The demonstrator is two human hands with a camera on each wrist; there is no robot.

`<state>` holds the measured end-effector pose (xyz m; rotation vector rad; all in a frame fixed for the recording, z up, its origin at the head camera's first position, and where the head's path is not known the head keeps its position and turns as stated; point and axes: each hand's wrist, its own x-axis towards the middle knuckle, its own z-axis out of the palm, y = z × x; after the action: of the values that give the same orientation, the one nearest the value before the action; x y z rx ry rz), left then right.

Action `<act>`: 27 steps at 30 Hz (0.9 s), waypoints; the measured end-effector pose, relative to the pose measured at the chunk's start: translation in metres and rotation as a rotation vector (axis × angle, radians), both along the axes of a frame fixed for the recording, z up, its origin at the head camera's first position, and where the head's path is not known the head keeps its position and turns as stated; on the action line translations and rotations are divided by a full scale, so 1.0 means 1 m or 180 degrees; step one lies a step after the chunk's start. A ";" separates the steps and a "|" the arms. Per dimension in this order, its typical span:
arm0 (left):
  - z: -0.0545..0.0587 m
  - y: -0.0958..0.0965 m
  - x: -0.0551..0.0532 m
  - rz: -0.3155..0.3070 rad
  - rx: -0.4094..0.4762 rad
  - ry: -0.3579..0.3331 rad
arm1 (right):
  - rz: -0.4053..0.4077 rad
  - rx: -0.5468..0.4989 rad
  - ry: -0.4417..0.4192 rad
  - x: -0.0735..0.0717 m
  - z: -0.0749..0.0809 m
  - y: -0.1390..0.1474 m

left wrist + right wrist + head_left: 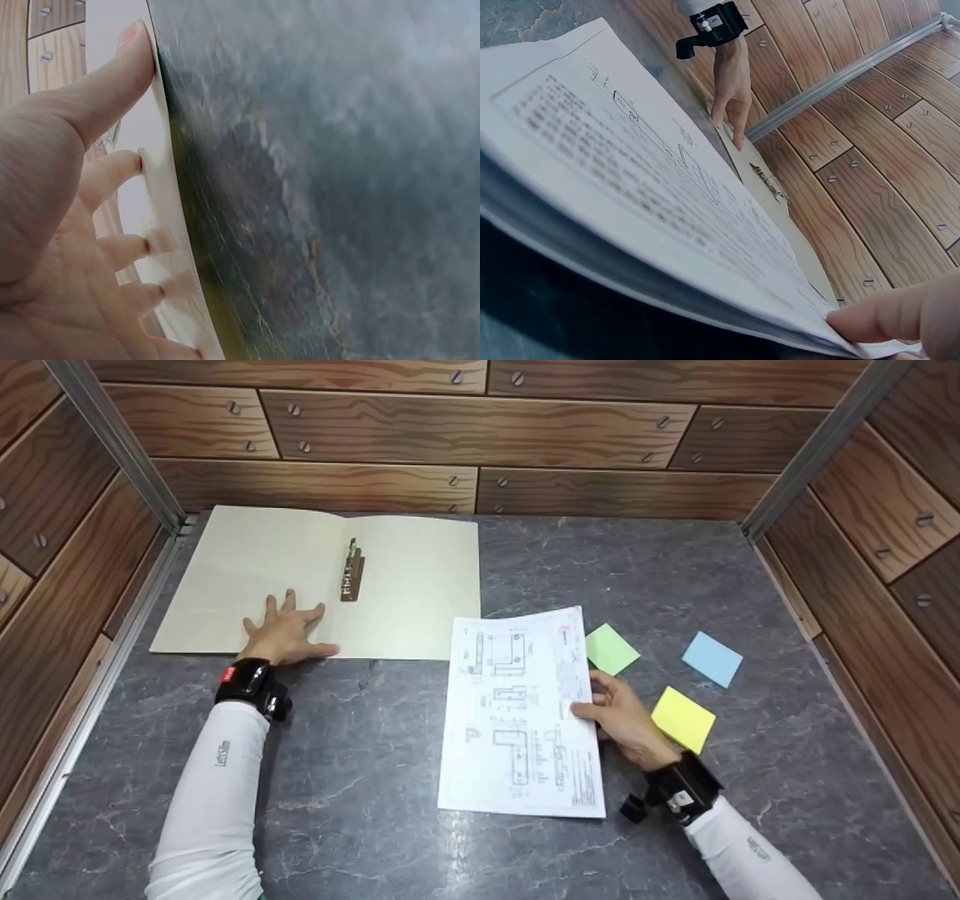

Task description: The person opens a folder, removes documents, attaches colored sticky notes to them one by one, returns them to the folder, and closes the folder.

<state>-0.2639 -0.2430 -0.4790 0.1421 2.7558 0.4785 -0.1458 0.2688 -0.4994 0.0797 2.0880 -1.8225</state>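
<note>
An open cream folder (pixel 420 585) lies at the back left, with a metal ring clip (pixel 352 574) near its fold. My left hand (pixel 281 634) rests on the folder's left half near the front edge, fingers spread; the left wrist view shows the thumb (pixel 131 64) along that edge. My right hand (pixel 622 716) pinches the right edge of a stack of printed drawing sheets (pixel 480 750), thumb on top and the other fingers partly hidden. In the right wrist view the sheets (pixel 652 172) appear as several layers, raised off the table at the near edge.
Right of the sheets lie a green sticky-note pad (pixel 613 649), a blue pad (pixel 712 658) and a yellow pad (pixel 684 718), the yellow one close to my right wrist. Wood-patterned walls (pixel 480 431) enclose the grey marbled table (pixel 360 810) at the back and both sides.
</note>
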 end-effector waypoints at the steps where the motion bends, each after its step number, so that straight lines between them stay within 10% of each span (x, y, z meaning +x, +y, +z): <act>1: 0.000 -0.001 -0.001 0.0005 0.0000 0.0003 | 0.0001 -0.0006 -0.0009 0.000 0.000 0.000; 16: -0.004 -0.009 -0.011 0.0060 0.0111 0.0075 | 0.0019 -0.0011 -0.0048 0.001 -0.002 -0.004; 27: -0.006 -0.003 0.013 0.0078 0.0441 0.0590 | 0.0091 -0.0013 -0.0028 0.005 0.000 -0.003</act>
<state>-0.2510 -0.2457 -0.4853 0.1956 2.9061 0.6960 -0.1413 0.2659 -0.4996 0.0565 2.0689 -1.8064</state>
